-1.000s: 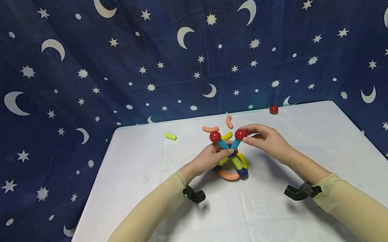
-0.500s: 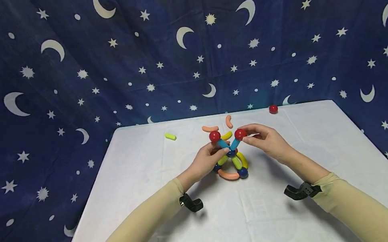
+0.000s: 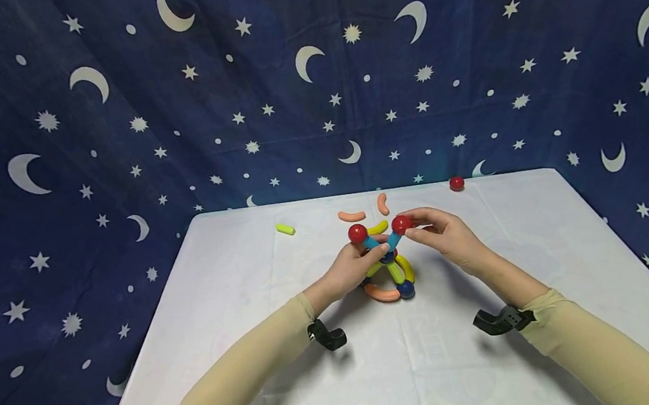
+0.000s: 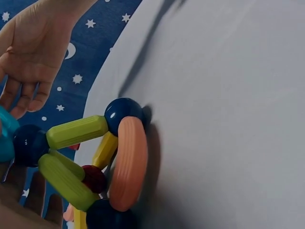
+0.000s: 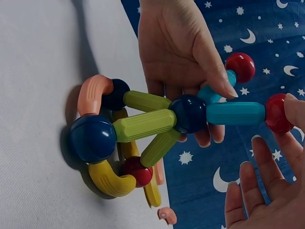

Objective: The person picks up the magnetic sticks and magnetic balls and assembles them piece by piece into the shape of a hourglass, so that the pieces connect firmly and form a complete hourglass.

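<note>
A magnetic stick-and-ball model stands on the white table. Its base joins dark blue balls point(image 3: 406, 289), a red ball point(image 5: 137, 171), an orange curved stick point(image 3: 383, 292) and yellow curved sticks point(image 5: 110, 180). Green sticks point(image 5: 145, 125) rise to a central dark blue ball point(image 5: 189, 113). From there two light blue sticks point(image 5: 236, 113) spread in a V, each tipped with a red ball. My left hand point(image 3: 349, 268) grips the left light blue stick by the central ball, below its red ball point(image 3: 357, 233). My right hand point(image 3: 449, 236) pinches the right red ball point(image 3: 402, 224).
Behind the model lie two orange curved sticks point(image 3: 352, 216) and a yellow curved stick point(image 3: 377, 228). A green stick point(image 3: 286, 229) lies at the back left, and a loose red ball point(image 3: 456, 183) at the back right edge. A starry dark blue cloth point(image 3: 262, 88) hangs behind the table point(image 3: 233, 254).
My left thumb drew back from the central ball, then came forward over it again. The left red ball has dipped slightly and shifted left. My right hand stays on its red ball.
</note>
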The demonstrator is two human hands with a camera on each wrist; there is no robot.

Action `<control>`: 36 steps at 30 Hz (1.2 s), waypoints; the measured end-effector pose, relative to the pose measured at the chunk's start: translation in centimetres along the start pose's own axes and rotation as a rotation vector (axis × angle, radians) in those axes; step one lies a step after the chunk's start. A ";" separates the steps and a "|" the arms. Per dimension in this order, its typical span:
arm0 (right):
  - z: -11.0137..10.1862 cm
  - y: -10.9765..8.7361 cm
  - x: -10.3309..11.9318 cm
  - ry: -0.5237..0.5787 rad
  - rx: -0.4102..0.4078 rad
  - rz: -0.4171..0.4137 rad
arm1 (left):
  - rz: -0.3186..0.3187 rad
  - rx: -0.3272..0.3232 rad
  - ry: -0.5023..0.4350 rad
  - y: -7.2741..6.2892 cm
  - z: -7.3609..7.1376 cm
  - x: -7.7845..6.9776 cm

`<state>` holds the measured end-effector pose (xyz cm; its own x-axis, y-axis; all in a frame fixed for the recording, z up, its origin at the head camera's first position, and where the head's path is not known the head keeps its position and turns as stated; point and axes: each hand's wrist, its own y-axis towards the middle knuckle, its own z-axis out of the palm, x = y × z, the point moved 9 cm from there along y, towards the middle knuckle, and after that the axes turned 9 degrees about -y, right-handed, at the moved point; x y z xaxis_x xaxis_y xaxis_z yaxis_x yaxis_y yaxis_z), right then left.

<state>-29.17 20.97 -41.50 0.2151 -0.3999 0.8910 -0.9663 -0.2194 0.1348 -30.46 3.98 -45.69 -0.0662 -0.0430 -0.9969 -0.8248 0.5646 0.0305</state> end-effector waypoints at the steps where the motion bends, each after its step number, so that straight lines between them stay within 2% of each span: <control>1: 0.0 0.0 0.0 0.003 0.000 0.002 | -0.011 0.005 0.000 0.1 0.0 0.0; 8: 0.2 0.2 -0.3 0.024 0.010 0.002 | -0.068 0.042 0.029 0.7 0.2 0.2; 15: 0.3 0.2 -0.2 0.039 0.013 -0.012 | -0.046 0.128 -0.006 1.0 1.0 0.1; 21: 0.2 0.2 -0.4 0.043 0.012 0.003 | -0.039 0.174 -0.010 1.2 1.3 0.1; 30: 0.2 0.3 -0.5 0.061 0.015 0.032 | -0.121 0.265 -0.030 1.7 1.3 0.2; 36: 0.2 0.2 -0.6 0.090 0.027 0.023 | -0.167 0.261 -0.062 1.7 1.3 0.5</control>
<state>-29.47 21.00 -42.05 0.1778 -0.3239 0.9292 -0.9665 -0.2350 0.1031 -31.18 6.04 -46.22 0.0989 -0.1074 -0.9893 -0.6489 0.7468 -0.1460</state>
